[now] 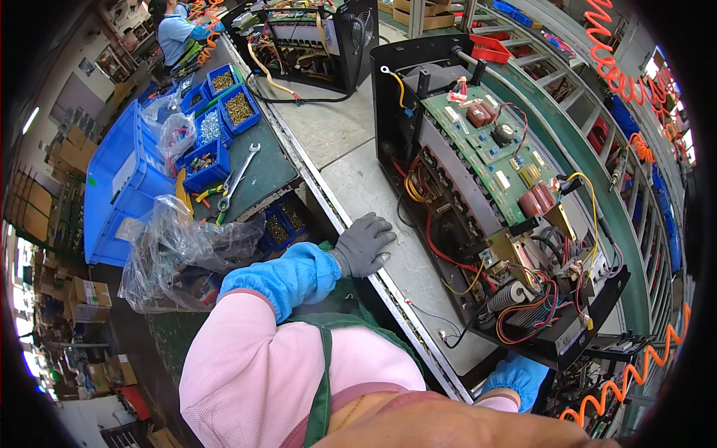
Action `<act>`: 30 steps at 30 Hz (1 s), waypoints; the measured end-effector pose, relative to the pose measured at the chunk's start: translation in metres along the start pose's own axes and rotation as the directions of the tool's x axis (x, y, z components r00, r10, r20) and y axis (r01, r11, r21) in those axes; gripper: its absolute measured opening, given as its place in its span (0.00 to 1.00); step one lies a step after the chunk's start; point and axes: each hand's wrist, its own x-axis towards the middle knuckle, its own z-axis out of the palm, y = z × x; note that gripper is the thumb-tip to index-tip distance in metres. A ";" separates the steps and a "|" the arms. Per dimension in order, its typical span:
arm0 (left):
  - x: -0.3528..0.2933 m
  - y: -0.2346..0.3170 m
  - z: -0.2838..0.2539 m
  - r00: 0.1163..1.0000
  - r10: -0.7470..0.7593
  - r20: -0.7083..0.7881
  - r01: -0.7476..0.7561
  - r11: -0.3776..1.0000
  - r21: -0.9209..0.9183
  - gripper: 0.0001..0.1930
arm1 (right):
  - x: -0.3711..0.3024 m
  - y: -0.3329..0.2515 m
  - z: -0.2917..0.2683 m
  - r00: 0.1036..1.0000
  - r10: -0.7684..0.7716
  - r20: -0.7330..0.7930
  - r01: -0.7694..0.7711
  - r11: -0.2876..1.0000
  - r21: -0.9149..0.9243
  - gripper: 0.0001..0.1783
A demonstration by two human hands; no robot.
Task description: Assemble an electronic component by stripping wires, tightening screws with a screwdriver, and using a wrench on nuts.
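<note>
My left hand (364, 245), in a grey glove, rests on the metal edge of the workbench (351, 175) with its fingers laid out flat and nothing in them. To its right stands an opened machine with a black housing (388, 97). A green circuit board (493, 160) lies on top of it, and bundles of coloured wires (530, 299) show at its near end. Of my right arm only the blue sleeve cover (515, 381) shows, by the housing's near corner. The right hand itself is hidden behind that corner.
A second open machine (306, 45) stands farther along the bench. At left are blue bins of screws (239, 108), a wrench (240, 175), a large blue crate (127, 187) and clear plastic bags (187, 246). A roller conveyor (579, 97) runs at right, near orange coiled hoses (635, 384). A co-worker (175, 37) stands far left.
</note>
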 end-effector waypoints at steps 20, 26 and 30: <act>-0.009 -0.009 -0.003 0.997 0.011 -0.074 -0.016 0.998 -0.064 0.21 | -0.265 -0.040 -0.073 0.973 -0.006 -0.229 0.205 -0.428 0.880 0.20; 0.002 -0.005 0.003 0.995 0.068 -0.080 -0.075 0.992 -0.097 0.22 | -0.358 -0.105 -0.005 0.974 -0.218 -0.062 0.013 -0.218 0.976 0.20; -0.006 -0.011 -0.003 0.990 0.068 -0.125 -0.084 0.989 -0.122 0.23 | -0.378 -0.197 0.035 0.911 -0.307 0.274 -0.097 0.487 0.868 0.13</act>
